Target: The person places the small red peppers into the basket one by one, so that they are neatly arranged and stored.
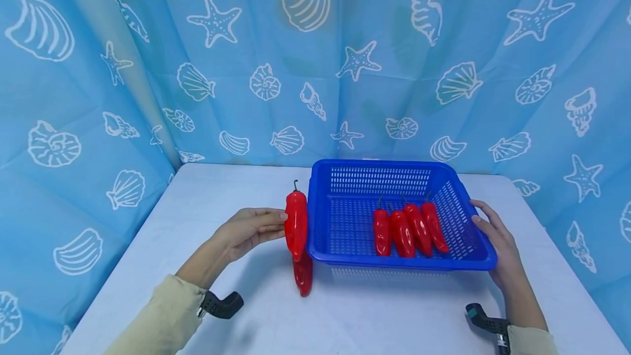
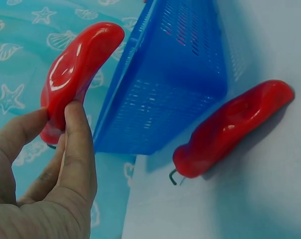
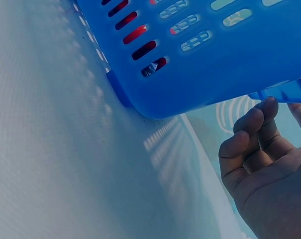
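Note:
My left hand (image 1: pixel 245 230) pinches a glossy red chili pepper (image 1: pixel 296 218) between thumb and fingers, stem up, just outside the left rim of a blue plastic basket (image 1: pixel 401 262). The left wrist view shows the fingertips on the stem half of this pepper, raised off the table. Below it, a second red chili pepper (image 2: pixel 234 130) lies on the table beside the basket. My right hand (image 1: pixel 504 248) grips the basket's right rim, thumb on top; in the right wrist view its fingers (image 3: pixel 235 147) curl beneath the rim. Several red chili peppers (image 1: pixel 402 233) lie side by side inside the basket.
A white tabletop (image 1: pixel 236 179) carries the basket. Behind and at both sides hangs a blue curtain (image 1: pixel 315 70) with white shells and starfish. A dark camera mount (image 1: pixel 222 304) sticks out from the left wrist, another camera mount (image 1: pixel 485 319) from the right.

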A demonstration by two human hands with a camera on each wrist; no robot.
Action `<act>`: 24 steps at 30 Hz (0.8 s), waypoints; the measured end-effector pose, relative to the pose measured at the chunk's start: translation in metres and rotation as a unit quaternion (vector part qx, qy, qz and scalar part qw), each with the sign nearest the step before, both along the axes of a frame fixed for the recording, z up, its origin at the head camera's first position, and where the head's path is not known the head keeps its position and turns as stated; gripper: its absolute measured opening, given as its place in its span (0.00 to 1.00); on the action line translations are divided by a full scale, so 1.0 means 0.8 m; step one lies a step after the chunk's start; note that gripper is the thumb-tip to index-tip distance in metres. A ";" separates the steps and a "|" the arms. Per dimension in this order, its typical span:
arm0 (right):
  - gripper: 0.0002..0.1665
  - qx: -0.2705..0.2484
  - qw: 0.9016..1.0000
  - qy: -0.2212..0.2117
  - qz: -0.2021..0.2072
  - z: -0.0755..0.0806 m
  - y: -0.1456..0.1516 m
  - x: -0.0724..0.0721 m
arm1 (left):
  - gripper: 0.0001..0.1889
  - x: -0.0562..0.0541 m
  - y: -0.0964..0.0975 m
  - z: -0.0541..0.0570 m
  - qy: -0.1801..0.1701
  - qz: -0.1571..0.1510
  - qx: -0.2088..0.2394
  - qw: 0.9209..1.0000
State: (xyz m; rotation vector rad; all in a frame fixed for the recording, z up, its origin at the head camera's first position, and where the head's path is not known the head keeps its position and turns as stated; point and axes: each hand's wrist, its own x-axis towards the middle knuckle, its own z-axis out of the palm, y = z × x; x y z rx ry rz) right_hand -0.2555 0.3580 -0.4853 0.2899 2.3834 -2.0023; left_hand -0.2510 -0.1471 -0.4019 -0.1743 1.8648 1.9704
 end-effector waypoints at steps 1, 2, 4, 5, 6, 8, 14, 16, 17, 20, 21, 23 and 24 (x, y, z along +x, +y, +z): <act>0.37 0.001 1.000 0.000 -0.001 0.000 0.000 0.000 | 0.27 -0.001 0.001 0.000 -0.001 0.000 0.002 1.000; 0.37 0.000 1.000 0.000 -0.001 0.000 0.000 0.000 | 0.27 -0.002 0.003 0.001 -0.002 0.000 0.004 1.000; 0.37 0.000 1.000 0.000 -0.001 0.000 0.001 0.000 | 0.26 -0.003 0.006 0.001 -0.006 0.001 0.010 1.000; 0.37 -0.001 1.000 0.001 0.000 0.001 0.001 0.000 | 0.26 -0.003 0.008 0.002 -0.008 0.001 0.012 1.000; 0.37 -0.002 1.000 0.001 0.000 0.001 0.001 0.000 | 0.25 -0.003 0.009 0.002 -0.009 0.000 0.013 1.000; 0.37 -0.006 1.000 0.002 0.002 0.000 0.001 0.000 | 0.25 -0.004 0.012 0.003 -0.010 -0.005 0.011 1.000; 0.37 -0.001 1.000 -0.002 -0.001 -0.001 0.001 0.000 | 0.23 -0.009 0.019 0.005 0.001 -0.018 0.007 1.000; 0.38 0.001 1.000 -0.002 -0.001 -0.001 0.001 0.000 | 0.23 -0.011 0.021 0.005 0.001 -0.018 0.007 1.000; 0.37 0.002 1.000 -0.001 -0.001 -0.001 0.001 -0.001 | 0.23 -0.012 0.022 0.006 0.001 -0.017 0.007 1.000; 0.37 0.003 1.000 0.002 0.002 -0.001 0.002 0.000 | 0.23 -0.013 0.024 0.006 -0.001 -0.016 0.005 1.000; 0.37 0.001 1.000 0.003 0.002 -0.002 0.002 0.000 | 0.23 -0.014 0.025 0.006 -0.001 -0.016 0.004 1.000; 0.37 -0.001 1.000 0.004 0.003 -0.002 0.002 0.000 | 0.23 -0.014 0.027 0.007 0.000 -0.019 0.005 1.000; 0.37 -0.003 1.000 0.004 0.003 -0.002 0.002 0.000 | 0.24 -0.014 0.027 0.007 0.001 -0.021 0.004 1.000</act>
